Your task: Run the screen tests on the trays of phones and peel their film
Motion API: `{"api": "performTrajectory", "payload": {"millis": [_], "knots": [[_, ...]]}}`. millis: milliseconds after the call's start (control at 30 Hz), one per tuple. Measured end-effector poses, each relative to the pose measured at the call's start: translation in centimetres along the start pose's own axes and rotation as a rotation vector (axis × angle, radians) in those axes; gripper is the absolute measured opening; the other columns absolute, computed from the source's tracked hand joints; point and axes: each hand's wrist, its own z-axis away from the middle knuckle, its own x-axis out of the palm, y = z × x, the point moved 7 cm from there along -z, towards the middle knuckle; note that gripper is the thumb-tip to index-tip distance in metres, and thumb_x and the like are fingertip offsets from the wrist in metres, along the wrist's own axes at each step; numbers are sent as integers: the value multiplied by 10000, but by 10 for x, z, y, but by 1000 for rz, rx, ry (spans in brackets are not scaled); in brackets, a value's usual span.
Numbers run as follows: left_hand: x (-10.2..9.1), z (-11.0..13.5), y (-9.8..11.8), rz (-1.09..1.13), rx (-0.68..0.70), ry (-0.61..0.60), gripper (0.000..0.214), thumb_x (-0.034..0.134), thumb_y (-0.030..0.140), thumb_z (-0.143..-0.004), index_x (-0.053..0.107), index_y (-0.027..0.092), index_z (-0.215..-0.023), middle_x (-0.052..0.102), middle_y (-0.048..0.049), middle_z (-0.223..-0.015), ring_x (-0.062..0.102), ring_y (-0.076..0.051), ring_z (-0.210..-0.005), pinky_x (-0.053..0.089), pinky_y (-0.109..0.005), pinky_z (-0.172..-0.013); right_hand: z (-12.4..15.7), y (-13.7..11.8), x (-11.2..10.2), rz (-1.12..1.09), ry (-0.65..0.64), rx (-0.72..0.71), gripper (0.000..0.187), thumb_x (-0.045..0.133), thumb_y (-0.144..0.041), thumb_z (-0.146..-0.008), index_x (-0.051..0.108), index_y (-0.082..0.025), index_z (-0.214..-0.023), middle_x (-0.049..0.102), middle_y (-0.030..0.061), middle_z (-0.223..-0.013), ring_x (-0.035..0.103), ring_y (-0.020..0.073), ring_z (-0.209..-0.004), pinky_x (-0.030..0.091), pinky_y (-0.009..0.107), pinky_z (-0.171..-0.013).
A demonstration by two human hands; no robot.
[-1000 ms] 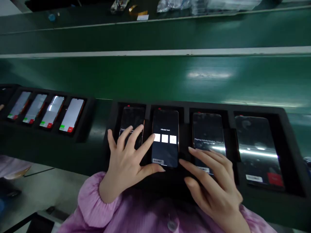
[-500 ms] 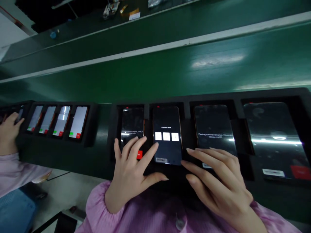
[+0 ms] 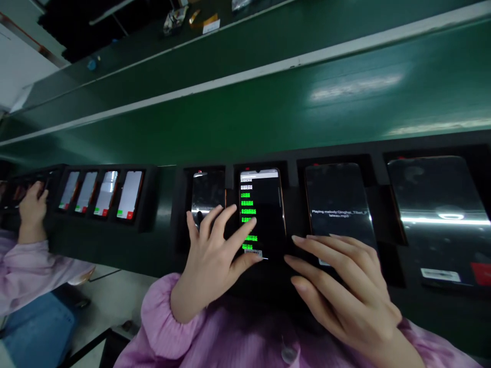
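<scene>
Several smartphones lie face up in the compartments of a black tray (image 3: 295, 176). My left hand (image 3: 215, 260) is spread, its index fingertip over the second smartphone (image 3: 266, 204), whose screen lists green and white lines of text. The other left fingers reach over the leftmost smartphone (image 3: 207, 191), hiding its lower part. My right hand (image 3: 349, 286) hovers at the lower end of the third smartphone (image 3: 337, 191), fingers stretched out and holding nothing. That screen reads "Playing melody". At the right lies a fourth smartphone (image 3: 433, 194) with a red button and a white label.
Further left, another black tray (image 3: 148, 204) holds several phones with pale screens. Beyond it is a co-worker's hand (image 3: 32, 209) over more phones. A green bench (image 3: 230, 122) with pale strips runs behind the trays; small parts (image 3: 174, 20) lie at the back.
The second smartphone's screen has switched from "Vibrator test" to a list of text lines. My left index finger and thumb have moved slightly up and in over it. My right hand stays nearly still.
</scene>
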Motion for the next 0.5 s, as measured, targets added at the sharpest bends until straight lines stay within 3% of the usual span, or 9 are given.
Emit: {"api": "performTrajectory", "payload": {"millis": [100, 333, 500], "knots": [[3, -11, -2, 2, -47, 4, 613, 386, 668, -1065, 555, 316, -1537, 469, -140, -1595, 361, -364, -1495, 81, -768, -1265, 2, 2, 1, -2, -1, 10, 74, 652, -152, -1030, 720, -150, -1060, 734, 117, -1161, 671, 248, -1099, 520, 450, -979], [-14, 6, -9, 63, -67, 182, 615, 506, 688, -1027, 656, 230, -1409, 568, -124, -1445, 462, -286, -1420, 91, -558, -1343, -2, 3, -1, -15, 2, -5, 86, 652, -175, -1030, 735, -166, -1050, 755, 98, -1147, 696, 241, -1063, 536, 436, -957], [-9, 2, -1, 45, -18, 137, 546, 491, 649, -1051, 662, 284, -1419, 540, -103, -1482, 454, -284, -1427, 26, -561, -1347, 0, 1, 0, -23, 20, -7, 88, 664, -155, -1006, 743, -176, -1038, 768, 87, -1141, 708, 234, -1061, 560, 428, -957]]}}
